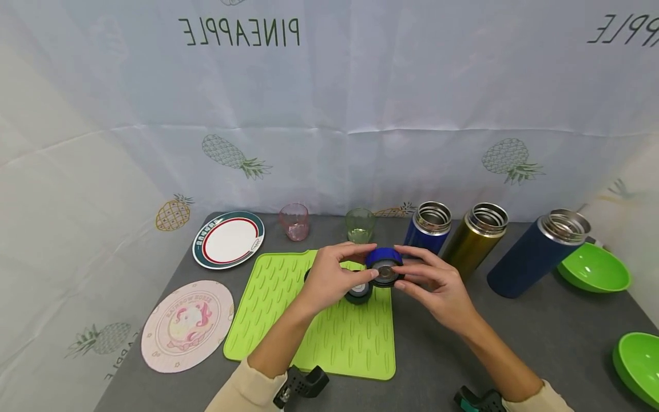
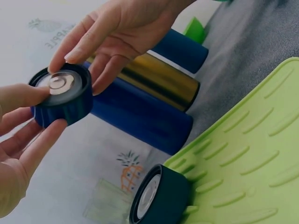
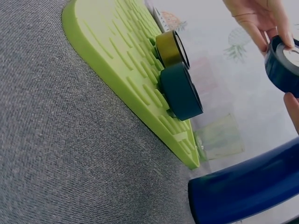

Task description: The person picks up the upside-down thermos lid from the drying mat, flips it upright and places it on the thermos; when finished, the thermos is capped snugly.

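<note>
Both hands hold a blue lid (image 1: 383,264) in the air above the green ribbed mat (image 1: 319,337), its metal-lined inside facing me. My left hand (image 1: 366,262) pinches its left side between thumb and fingers. My right hand (image 1: 403,268) grips the right side, fingers over the rim and thumb below. Under the hands a dark teal lid (image 1: 359,294) rests on the mat. The right wrist view shows it on edge (image 3: 181,91) beside a gold lid (image 3: 172,48). Behind stand three open flasks: blue (image 1: 429,228), gold (image 1: 476,239) and navy (image 1: 532,256).
A rimmed plate (image 1: 228,239), a pink glass (image 1: 294,221) and a green glass (image 1: 359,225) stand at the back left. A round pink mat (image 1: 187,325) lies front left. Two green bowls (image 1: 594,268) (image 1: 638,366) sit at the right. A pineapple-print cloth hangs behind.
</note>
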Action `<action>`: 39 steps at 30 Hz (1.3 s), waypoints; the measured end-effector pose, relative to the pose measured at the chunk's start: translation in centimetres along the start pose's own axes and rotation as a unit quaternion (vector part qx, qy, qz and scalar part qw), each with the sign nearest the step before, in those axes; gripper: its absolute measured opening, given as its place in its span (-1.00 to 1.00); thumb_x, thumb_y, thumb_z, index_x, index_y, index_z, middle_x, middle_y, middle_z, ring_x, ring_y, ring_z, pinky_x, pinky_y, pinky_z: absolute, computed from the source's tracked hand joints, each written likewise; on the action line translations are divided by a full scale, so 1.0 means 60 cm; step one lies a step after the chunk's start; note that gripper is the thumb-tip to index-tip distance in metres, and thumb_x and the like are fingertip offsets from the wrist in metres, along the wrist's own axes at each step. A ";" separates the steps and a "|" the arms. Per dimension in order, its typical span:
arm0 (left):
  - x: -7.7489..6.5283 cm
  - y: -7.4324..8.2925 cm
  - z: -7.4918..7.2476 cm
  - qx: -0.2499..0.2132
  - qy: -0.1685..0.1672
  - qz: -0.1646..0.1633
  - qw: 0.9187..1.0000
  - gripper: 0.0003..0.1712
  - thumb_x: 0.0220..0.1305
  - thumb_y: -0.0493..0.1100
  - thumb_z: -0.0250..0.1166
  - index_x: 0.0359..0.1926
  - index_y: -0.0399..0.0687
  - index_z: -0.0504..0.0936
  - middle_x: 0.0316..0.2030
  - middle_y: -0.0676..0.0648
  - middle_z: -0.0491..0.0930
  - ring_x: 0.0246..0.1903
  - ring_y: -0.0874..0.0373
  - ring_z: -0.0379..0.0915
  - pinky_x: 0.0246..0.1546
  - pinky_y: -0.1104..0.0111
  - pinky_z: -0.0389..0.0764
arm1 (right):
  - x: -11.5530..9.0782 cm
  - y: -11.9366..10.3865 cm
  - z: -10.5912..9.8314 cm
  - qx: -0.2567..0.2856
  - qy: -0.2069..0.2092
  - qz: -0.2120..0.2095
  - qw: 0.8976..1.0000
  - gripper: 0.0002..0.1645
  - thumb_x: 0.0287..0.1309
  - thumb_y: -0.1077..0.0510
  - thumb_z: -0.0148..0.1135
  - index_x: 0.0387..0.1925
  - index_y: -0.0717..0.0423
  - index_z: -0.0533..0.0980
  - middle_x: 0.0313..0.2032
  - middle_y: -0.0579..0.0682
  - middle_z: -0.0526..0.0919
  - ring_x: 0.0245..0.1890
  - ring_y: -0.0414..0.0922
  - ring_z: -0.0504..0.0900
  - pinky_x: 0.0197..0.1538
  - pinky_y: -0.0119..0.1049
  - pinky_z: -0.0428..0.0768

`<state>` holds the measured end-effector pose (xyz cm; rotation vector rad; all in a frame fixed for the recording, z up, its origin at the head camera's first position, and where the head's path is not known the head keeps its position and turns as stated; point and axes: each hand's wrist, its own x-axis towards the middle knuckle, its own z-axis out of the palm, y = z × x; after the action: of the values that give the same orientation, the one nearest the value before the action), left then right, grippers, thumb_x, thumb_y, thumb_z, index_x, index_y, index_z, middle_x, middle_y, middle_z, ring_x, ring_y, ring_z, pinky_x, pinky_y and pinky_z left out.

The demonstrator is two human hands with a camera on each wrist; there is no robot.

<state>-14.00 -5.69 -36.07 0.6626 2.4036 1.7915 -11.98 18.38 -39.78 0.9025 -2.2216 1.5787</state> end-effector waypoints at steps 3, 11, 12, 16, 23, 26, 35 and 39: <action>0.000 -0.001 0.001 -0.016 -0.004 -0.002 1.000 -0.53 0.19 -0.28 0.48 0.16 -0.06 0.71 -0.01 -0.12 0.71 0.02 0.01 0.67 -0.15 0.43 0.74 | -0.001 -0.001 0.000 0.009 -0.001 -0.002 1.000 -0.61 0.04 0.58 0.36 -0.08 0.29 0.71 0.28 0.14 0.53 0.21 -0.37 0.63 0.07 -0.47 0.68; -0.002 0.001 0.004 -0.045 -0.015 0.042 0.998 -0.60 0.18 -0.41 0.42 0.08 -0.22 0.72 -0.02 -0.23 0.65 0.03 -0.10 0.70 -0.11 0.40 0.76 | 0.000 -0.009 -0.002 0.026 0.005 0.013 1.000 -0.66 0.04 0.60 0.34 -0.26 0.17 0.61 0.27 0.27 0.53 0.27 -0.33 0.60 0.08 -0.45 0.69; -0.003 0.001 0.005 -0.038 -0.013 0.052 0.998 -0.60 0.18 -0.43 0.42 0.07 -0.23 0.72 -0.03 -0.24 0.66 0.02 -0.10 0.71 -0.11 0.40 0.75 | 0.000 -0.010 -0.002 0.027 0.007 0.020 0.999 -0.67 0.06 0.59 0.34 -0.27 0.16 0.57 0.28 0.19 0.55 0.26 -0.34 0.60 0.08 -0.46 0.68; -0.005 0.003 0.009 0.006 0.004 0.095 0.995 -0.63 0.18 -0.45 0.40 0.03 -0.20 0.75 -0.06 -0.18 0.69 -0.02 -0.03 0.73 -0.10 0.40 0.75 | 0.001 -0.010 -0.004 0.038 0.015 0.029 0.999 -0.69 0.12 0.57 0.30 -0.16 0.30 0.45 0.27 -0.12 0.60 0.24 -0.36 0.62 0.11 -0.48 0.66; -0.007 0.004 0.011 0.063 0.026 0.152 0.986 -0.64 0.18 -0.49 0.36 -0.03 -0.14 0.78 -0.08 -0.10 0.70 -0.02 0.06 0.73 -0.01 0.43 0.71 | 0.000 -0.004 -0.004 0.026 -0.017 0.021 0.999 -0.35 0.16 0.55 0.28 0.31 0.32 0.45 0.29 -0.12 0.59 0.19 -0.38 0.66 0.11 -0.46 0.66; -0.008 0.004 0.012 0.069 0.026 0.164 0.984 -0.63 0.17 -0.51 0.34 -0.03 -0.17 0.78 -0.08 -0.10 0.69 0.00 0.06 0.72 0.03 0.47 0.69 | -0.001 -0.002 -0.004 0.019 -0.021 0.018 0.999 -0.33 0.16 0.55 0.29 0.32 0.31 0.46 0.31 -0.14 0.57 0.20 -0.38 0.64 0.10 -0.46 0.67; -0.008 0.004 0.011 0.083 0.025 0.170 0.982 -0.61 0.20 -0.43 0.40 0.05 -0.13 0.75 0.05 -0.10 0.66 0.09 0.05 0.67 0.05 0.41 0.70 | -0.002 -0.005 -0.003 0.017 0.002 0.001 1.000 -0.36 0.08 0.60 0.29 0.25 0.37 0.50 0.28 -0.21 0.58 0.12 -0.36 0.69 0.07 -0.46 0.69; -0.011 0.003 0.003 0.029 0.003 0.093 0.995 -0.48 0.17 -0.29 0.51 0.18 -0.03 0.68 0.15 -0.07 0.62 0.15 0.04 0.64 0.05 0.33 0.72 | -0.002 -0.002 -0.003 0.014 0.018 -0.028 0.999 -0.36 0.02 0.64 0.30 0.20 0.40 0.53 0.27 -0.21 0.58 0.10 -0.37 0.71 0.05 -0.47 0.69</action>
<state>-13.26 -5.72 -36.07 0.9177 2.4809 1.7955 -11.81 18.55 -39.69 0.9295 -2.1365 1.5920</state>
